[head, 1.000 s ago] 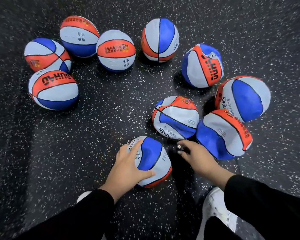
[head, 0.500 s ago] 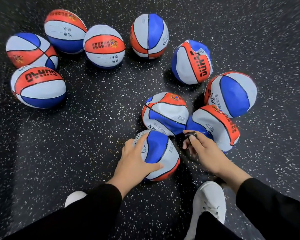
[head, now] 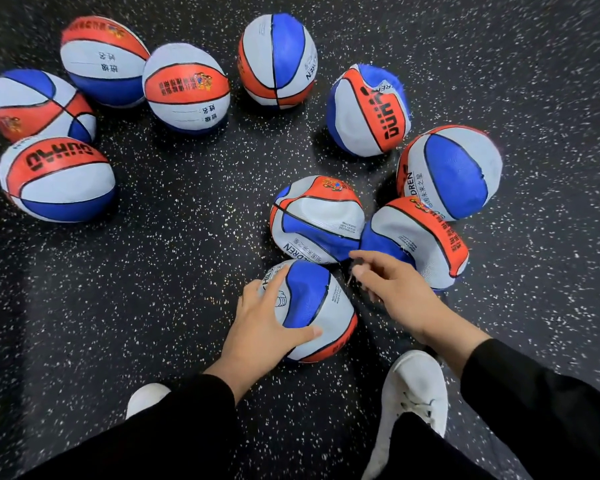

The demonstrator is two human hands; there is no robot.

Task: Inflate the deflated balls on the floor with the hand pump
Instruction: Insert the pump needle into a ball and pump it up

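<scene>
Left hand: the left hand (head: 267,327) is lying spread over the near ball (head: 321,313), fingers curving round its left side and thumb pressing across its front.
Right hand: the right hand (head: 392,289) is hovering just right of that ball, fingers curling round a small dark item (head: 357,268), too blurred to identify.
Near ball: a blue, white and orange basketball, sitting on the speckled black floor (head: 187,271) between two white shoes (head: 413,389).
Dented balls: two crumpled basketballs (head: 317,220) (head: 423,240) are lying just beyond the hands, touching each other.
Other balls: seven more basketballs are ringing the scene, among them one reading "GUHAO" (head: 58,180) at far left.
Hand pump: cannot tell where it is.
Sleeves: black.
</scene>
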